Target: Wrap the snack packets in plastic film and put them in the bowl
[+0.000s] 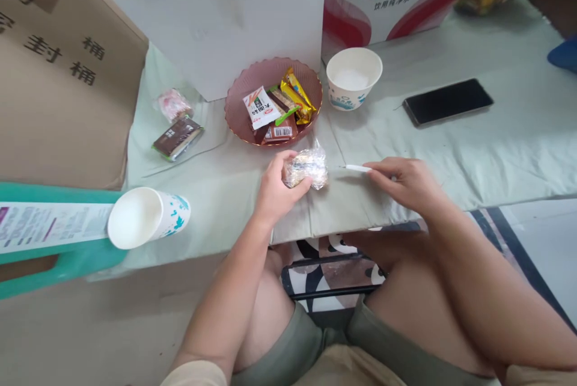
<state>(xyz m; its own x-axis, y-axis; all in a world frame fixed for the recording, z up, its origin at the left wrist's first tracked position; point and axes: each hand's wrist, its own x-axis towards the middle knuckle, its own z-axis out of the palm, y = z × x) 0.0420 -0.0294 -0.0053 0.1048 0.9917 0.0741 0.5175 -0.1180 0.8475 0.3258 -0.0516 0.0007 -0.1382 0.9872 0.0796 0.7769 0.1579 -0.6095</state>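
My left hand (276, 186) is closed around a snack in clear crinkly wrapping (307, 168), which rests on the pale green tablecloth (496, 145). My right hand (403, 183) lies on the cloth to the right and pinches a thin white stick-like thing (357, 168) whose tip points left toward the snack. Just behind both hands stands a pink ribbed bowl (238, 103) with several wrapped snacks in it.
A white paper bowl (354, 78) stands right of the pink one, a black phone (448, 101) further right. A paper cup (146, 216) lies on its side at the left. A brown snack bar (177, 137) and pink packet (174, 104) lie by a cardboard box (58, 73).
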